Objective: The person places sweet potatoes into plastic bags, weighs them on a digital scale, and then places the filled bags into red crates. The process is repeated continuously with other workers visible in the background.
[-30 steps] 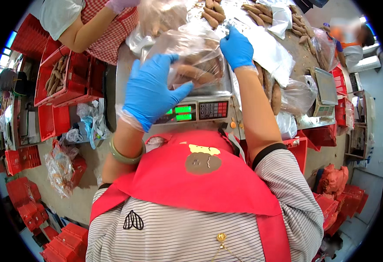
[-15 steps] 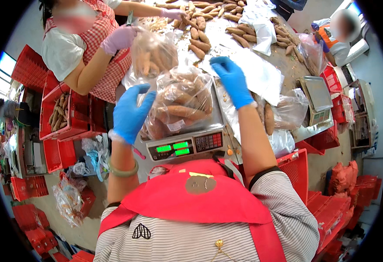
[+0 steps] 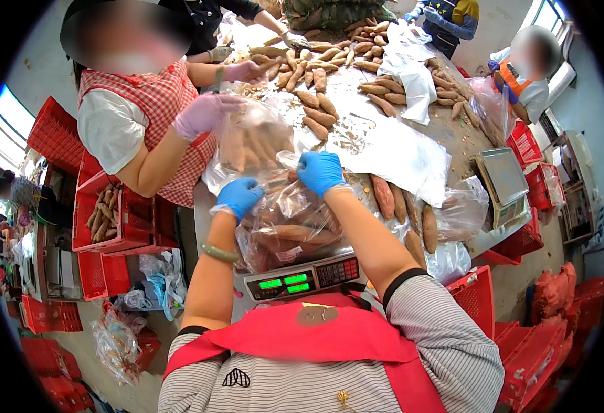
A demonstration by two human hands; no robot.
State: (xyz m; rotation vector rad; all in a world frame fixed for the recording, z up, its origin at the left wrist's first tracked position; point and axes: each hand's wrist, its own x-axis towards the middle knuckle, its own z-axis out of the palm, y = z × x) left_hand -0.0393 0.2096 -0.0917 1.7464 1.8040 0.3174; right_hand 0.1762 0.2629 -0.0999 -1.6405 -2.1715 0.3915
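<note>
A clear plastic bag of sweet potatoes (image 3: 291, 230) rests on a digital scale (image 3: 302, 277) with a lit green display, right in front of me. My left hand (image 3: 241, 197), in a blue glove, is closed on the left side of the bag's upper edge. On the far right side of that edge, my right hand (image 3: 320, 172), also blue-gloved, pinches the plastic. Just beyond, a person in a red checked apron handles another clear bag of sweet potatoes (image 3: 250, 141) with pink gloves; its near side lies close to my hands.
Loose sweet potatoes (image 3: 315, 69) cover the far table. White plastic sheeting (image 3: 412, 155) lies right of my bag, near several sweet potatoes (image 3: 383, 196). A second scale (image 3: 501, 186) stands at the right. A red crate (image 3: 112, 227) holds sweet potatoes at left. Other people stand around the table.
Both hands have gone from apart and open to gripping the bag's upper edge. The co-worker's far hand now holds a sweet potato nearer their bag. More people show at the far side.
</note>
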